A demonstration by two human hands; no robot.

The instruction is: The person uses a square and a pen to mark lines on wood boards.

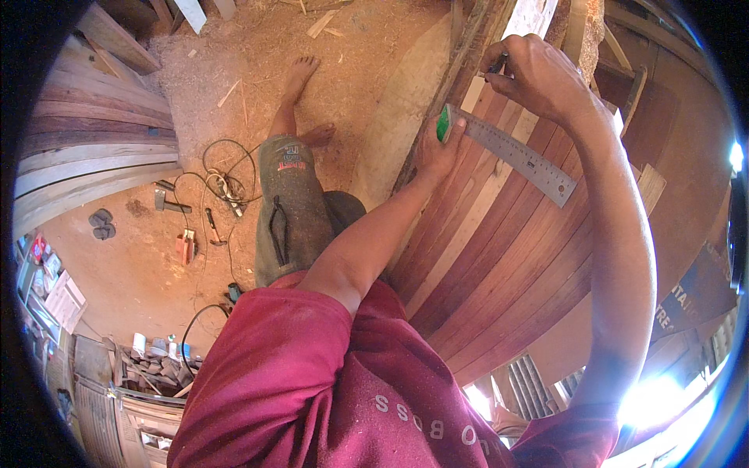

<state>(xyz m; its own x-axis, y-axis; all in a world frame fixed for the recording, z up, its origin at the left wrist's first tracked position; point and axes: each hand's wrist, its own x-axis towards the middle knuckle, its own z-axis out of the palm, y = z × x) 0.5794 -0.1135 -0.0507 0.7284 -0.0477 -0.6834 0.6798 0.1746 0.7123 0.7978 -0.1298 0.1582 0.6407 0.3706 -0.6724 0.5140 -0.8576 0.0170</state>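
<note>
My left hand [438, 152] is closed around the green handle of a try square [519, 154], at the edge of a panel of planks. The square's metal rule with marked graduations lies across the reddish-brown and pale boards [499, 234]. Farther up, my right hand [538, 76] is bent over the far end of the boards. Its fingers pinch a short, dark, pen-like marker [497, 64], mostly covered by the fingers. A pale, bright board [530, 17] extends beyond that hand.
Long planks [101, 140] are stacked at the left. On the dusty floor lie a hammer [212, 226], coiled cables [226, 183] and a pair of dark sandals [101, 224]. Wood offcuts [156, 370] are heaped at the lower left. My bare foot [300, 76] rests on the floor.
</note>
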